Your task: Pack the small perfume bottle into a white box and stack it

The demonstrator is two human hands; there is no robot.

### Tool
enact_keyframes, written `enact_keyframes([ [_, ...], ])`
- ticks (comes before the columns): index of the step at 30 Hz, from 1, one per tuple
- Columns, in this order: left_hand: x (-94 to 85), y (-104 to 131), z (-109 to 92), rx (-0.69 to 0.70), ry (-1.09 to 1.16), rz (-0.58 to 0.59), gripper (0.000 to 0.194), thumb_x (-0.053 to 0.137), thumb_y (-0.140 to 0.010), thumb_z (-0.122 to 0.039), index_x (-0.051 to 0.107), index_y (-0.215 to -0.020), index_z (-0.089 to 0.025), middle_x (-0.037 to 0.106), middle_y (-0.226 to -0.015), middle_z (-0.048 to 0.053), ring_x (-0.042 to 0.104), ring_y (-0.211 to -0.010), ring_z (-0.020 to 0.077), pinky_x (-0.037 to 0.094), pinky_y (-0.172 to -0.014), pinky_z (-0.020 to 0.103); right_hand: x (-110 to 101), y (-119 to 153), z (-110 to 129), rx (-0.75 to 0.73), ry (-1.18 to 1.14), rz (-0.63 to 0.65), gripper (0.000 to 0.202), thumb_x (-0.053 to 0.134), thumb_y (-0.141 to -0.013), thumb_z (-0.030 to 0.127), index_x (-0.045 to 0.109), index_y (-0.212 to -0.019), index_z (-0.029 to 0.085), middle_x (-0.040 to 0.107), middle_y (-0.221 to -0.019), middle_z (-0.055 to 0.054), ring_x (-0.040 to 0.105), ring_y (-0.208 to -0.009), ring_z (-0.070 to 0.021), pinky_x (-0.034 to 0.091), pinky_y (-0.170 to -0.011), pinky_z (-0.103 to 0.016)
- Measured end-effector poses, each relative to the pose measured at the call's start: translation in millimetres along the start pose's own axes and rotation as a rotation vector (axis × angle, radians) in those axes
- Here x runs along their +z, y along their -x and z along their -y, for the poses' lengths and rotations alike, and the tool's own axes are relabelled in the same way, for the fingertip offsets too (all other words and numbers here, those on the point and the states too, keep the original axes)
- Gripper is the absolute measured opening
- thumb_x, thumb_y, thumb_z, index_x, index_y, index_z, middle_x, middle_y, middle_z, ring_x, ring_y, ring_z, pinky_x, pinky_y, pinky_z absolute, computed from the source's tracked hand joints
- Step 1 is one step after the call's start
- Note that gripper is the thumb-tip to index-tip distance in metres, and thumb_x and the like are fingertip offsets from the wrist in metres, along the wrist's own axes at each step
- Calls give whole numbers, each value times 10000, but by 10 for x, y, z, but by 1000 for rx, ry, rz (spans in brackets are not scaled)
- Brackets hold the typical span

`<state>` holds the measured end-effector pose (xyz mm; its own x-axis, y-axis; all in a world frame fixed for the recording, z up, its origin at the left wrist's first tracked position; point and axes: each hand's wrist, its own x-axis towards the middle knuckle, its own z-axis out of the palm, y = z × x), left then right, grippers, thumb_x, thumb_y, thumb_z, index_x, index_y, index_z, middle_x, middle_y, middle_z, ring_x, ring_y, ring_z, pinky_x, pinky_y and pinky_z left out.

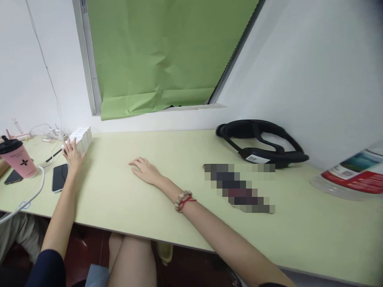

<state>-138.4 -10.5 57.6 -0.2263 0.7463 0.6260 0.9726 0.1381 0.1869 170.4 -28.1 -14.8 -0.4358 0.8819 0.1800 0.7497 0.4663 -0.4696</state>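
Note:
My left hand (73,154) lies with its fingers spread against the near side and top of a group of white boxes (85,139) at the left of the pale green table (119,207). A phone (59,178) lies under and beside my left wrist. My right hand (145,170) rests on the bare tabletop near the middle, fingers loosely apart and a little bent, with nothing in it. A beaded bracelet with a red string (183,200) is around my right wrist.
A pink cup with a black lid (22,159), another phone (13,177) and white cables (38,187) are at the left. On the right are a black headset (263,145), a blurred-out flat object (239,191) and a large clear bottle with a red label (356,173).

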Motion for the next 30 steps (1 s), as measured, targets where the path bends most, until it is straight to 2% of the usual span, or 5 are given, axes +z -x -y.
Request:
enact_keyframes([
  [2, 46, 33, -14, -54, 26, -49, 906, 662, -721, -297, 227, -1488, -88, 107, -1548, 233, 6, -1452, 374, 104, -1145, 517, 7, -2, -8, -7, -2, -5, 303, 484, -951, 221, 570, -1240, 192, 516, -1253, -79, 455, -1180, -209, 419, -957, -341],
  [4, 81, 45, -16, -153, 83, -98, 991, 693, -684, -260, 159, -1488, -37, 58, -1528, 279, 8, -1447, 389, 119, -1152, 501, 10, -3, -11, -12, -8, -8, 302, 484, -951, 224, 571, -1237, 189, 517, -1251, -78, 456, -1178, -209, 416, -954, -334],
  [10, 114, -13, 76, -400, 330, -131, 1064, 735, -640, -220, 103, -1461, 20, 307, -1393, 292, 281, -1365, 370, 235, -1136, 452, 12, -10, -4, -8, 3, -13, 300, 488, -952, 230, 574, -1235, 187, 519, -1248, -79, 462, -1167, -212, 409, -957, -331],
  [21, 201, -40, 208, -360, 389, -208, 1048, 770, -560, -233, 186, -1418, -92, 364, -1390, 236, 327, -1347, 359, 282, -1114, 490, 6, -7, 1, -4, 6, -11, 304, 497, -946, 226, 577, -1237, 190, 519, -1243, -73, 458, -1178, -198, 414, -974, -330],
  [30, 172, -29, 198, -362, 412, -200, 996, 778, -545, -218, 248, -1380, -94, 387, -1383, 233, 353, -1336, 344, 299, -1108, 470, -41, 9, 49, 14, 1, 17, 306, 494, -954, 218, 566, -1249, 188, 514, -1260, -72, 445, -1195, -205, 411, -981, -339],
])
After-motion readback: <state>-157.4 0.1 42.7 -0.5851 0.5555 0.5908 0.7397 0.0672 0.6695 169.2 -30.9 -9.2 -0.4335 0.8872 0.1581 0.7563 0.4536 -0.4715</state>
